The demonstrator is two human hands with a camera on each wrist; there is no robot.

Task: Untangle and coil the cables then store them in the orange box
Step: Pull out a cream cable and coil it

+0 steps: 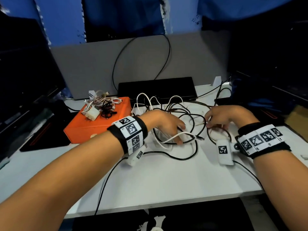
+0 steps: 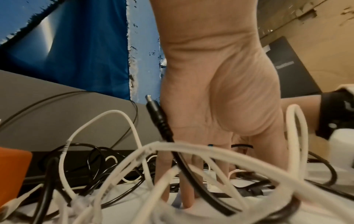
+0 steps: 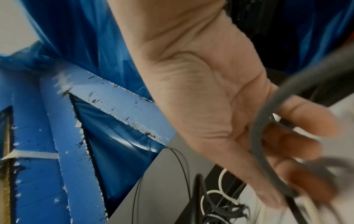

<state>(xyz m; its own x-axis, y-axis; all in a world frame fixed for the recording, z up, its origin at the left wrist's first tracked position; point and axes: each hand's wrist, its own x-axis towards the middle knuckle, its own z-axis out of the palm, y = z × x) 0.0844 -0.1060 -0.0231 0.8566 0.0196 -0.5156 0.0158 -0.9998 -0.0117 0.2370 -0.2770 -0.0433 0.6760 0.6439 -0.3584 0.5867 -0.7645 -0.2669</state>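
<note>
Progress: early | orange box (image 1: 93,125) closed, small cable bundle (image 1: 101,107) on its lid | main tangle (image 1: 175,117) loose on counter (image 1: 158,177) | left hand (image 1: 164,124) fingers straight, pressing into tangle | right hand (image 1: 223,117) fingers curled round dark cable (image 3: 256,136) | coiling, boxing remain.

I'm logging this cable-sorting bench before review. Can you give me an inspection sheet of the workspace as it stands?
Surface: white tabletop, bare near the front edge.
Job's things: closed orange rectangular box; loose tangle of black and white cables beside it.
Clutter: small bundle of white and black cords lying on the box lid, not inside.
Hands: left hand reaches fingers-down into the tangle; right hand pinches a cable, blurred.
Cables: uncoiled, crossing each other.
Surroundings: grey partition panel, black flat device, blue sheeting.
</note>
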